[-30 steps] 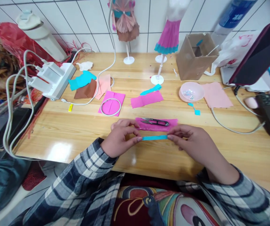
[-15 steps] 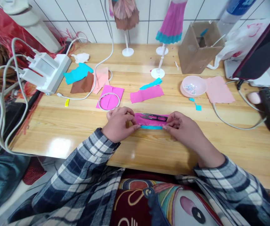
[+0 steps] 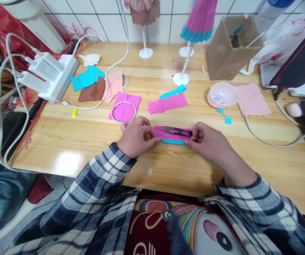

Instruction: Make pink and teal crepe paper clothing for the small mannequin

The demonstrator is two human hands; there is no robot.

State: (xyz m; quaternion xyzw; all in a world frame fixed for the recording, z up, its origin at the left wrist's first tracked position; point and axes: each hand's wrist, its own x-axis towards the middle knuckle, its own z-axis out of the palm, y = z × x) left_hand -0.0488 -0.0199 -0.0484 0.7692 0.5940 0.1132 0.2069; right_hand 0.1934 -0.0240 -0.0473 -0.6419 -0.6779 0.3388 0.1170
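My left hand (image 3: 137, 137) pinches the left end of a magenta crepe paper strip (image 3: 159, 134) between thumb and fingers. A blue strip (image 3: 172, 141) runs along its near edge. At the right end, my right hand (image 3: 208, 140) has thumb and fingertips closed on the same strip. Black thread snips (image 3: 176, 131) lie across the magenta paper, their blades pointing left and the handle end beside my right fingers. Both hands rest low over the wooden table. Their fingertips partly hide the strip's two ends.
Beyond my hands lie another magenta strip (image 3: 167, 103), a blue strip (image 3: 172, 92) and a magenta square (image 3: 124, 107) under a cable loop. A pink bowl (image 3: 232, 95) stands at right, near a brown box (image 3: 221, 58). White stands (image 3: 181, 78) hold paper skirts. Left is a power strip (image 3: 64, 76).
The whole view has shifted slightly. Both hands keep their hold at the strip's ends, and the snips stay on the paper.
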